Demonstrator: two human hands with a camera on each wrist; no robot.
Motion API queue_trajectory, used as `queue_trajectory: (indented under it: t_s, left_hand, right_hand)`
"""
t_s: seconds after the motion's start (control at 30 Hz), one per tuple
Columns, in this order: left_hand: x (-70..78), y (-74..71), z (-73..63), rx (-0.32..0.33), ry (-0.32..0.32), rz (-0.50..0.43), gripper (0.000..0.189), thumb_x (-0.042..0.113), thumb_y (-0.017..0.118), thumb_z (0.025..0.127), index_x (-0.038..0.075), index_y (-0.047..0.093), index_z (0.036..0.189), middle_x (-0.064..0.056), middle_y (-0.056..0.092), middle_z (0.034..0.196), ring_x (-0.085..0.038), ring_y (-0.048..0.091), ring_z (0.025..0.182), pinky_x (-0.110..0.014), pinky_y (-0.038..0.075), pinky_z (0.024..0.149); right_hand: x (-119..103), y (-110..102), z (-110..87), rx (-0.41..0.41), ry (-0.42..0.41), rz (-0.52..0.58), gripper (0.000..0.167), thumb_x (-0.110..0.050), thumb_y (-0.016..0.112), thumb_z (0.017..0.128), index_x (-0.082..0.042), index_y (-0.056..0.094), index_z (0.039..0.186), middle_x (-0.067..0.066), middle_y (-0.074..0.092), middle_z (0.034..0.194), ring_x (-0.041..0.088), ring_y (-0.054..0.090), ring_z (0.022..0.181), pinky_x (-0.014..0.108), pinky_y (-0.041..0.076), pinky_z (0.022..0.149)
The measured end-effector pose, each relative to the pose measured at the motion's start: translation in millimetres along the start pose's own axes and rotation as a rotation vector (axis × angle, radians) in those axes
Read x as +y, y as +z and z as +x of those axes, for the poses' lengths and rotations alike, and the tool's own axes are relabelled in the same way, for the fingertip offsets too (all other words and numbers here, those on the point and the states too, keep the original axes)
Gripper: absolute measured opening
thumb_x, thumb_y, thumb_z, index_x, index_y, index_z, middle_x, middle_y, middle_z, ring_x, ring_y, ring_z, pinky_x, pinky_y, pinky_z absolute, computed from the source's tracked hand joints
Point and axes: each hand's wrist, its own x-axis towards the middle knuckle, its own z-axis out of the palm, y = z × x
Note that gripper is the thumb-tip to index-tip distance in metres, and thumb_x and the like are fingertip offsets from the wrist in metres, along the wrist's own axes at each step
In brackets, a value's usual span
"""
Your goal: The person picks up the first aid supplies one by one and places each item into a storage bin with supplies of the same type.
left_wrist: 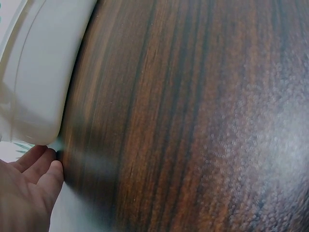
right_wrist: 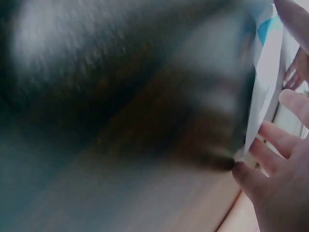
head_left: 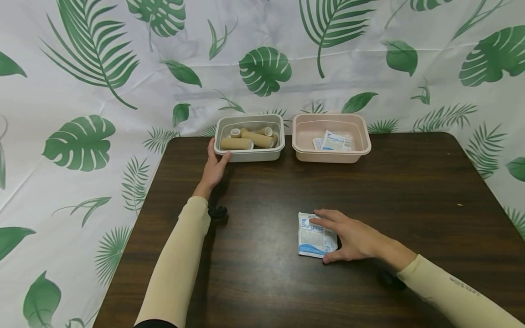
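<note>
In the head view, a flat white-and-blue packet printed "Surgical" (head_left: 312,238) lies on the dark wooden table. My right hand (head_left: 352,236) spreads over its right side, thumb by the lower edge and fingers across the upper part. The right wrist view shows the packet (right_wrist: 268,72) nearly edge-on, fingertips at its border. My left hand (head_left: 214,169) touches the front left corner of a light grey bin (head_left: 254,156), which holds several tan cardboard-like rolls (head_left: 258,138). Up close in the left wrist view, the fingers sit loosely by the bin's corner.
Right of the grey bin stands a pink bin (head_left: 328,157) with several similar packets (head_left: 336,140) inside. Both bins are at the table's (head_left: 254,273) back edge. Behind them hangs a white cloth (head_left: 229,41) with green leaf prints.
</note>
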Motion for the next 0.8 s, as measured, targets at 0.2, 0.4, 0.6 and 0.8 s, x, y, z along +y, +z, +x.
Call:
queue_trajectory:
  t_s: [0.2,0.4,0.6,0.8]
  left_hand:
    - [0.1,-0.2,-0.4,0.0,-0.005,0.01,0.079,0.049,0.049,0.1,0.029,-0.002,0.158,-0.012,0.023,0.16,-0.033,0.028,0.142,-0.049,0.024,0.112]
    - [0.2,0.0,0.1,-0.001,-0.006,0.007,0.08,0.049,0.05,0.1,0.029,-0.002,0.158,-0.012,0.023,0.16,-0.033,0.028,0.142,-0.049,0.024,0.112]
    - [-0.6,0.1,0.5,-0.003,-0.009,0.006,0.08,0.05,0.049,0.1,0.029,-0.001,0.158,-0.011,0.023,0.16,-0.032,0.028,0.142,-0.048,0.024,0.112]
    - [-1.5,0.0,0.2,-0.002,-0.008,0.002,0.08,0.05,0.049,0.1,0.029,-0.002,0.158,-0.011,0.022,0.16,-0.031,0.027,0.143,-0.048,0.023,0.112]
  right_hand:
    - [0.1,4.8,-1.1,-0.003,-0.044,-0.035,0.092,-0.06,0.078,0.074,-0.027,0.039,0.151,0.008,0.025,0.159,0.031,0.031,0.14,0.056,0.04,0.1]
    - [0.0,7.4,-0.6,0.022,-0.07,-0.062,0.083,-0.056,0.077,0.079,-0.024,0.045,0.148,0.009,0.029,0.157,0.028,0.034,0.138,0.053,0.042,0.099]
    - [-0.4,6.9,0.6,0.037,-0.065,-0.08,0.079,-0.054,0.077,0.08,-0.023,0.048,0.146,0.007,0.032,0.155,0.026,0.037,0.136,0.053,0.045,0.095]
    - [-0.6,7.0,1.5,0.031,-0.057,-0.09,0.078,-0.053,0.076,0.08,-0.025,0.047,0.147,0.007,0.033,0.155,0.026,0.037,0.136,0.053,0.046,0.094]
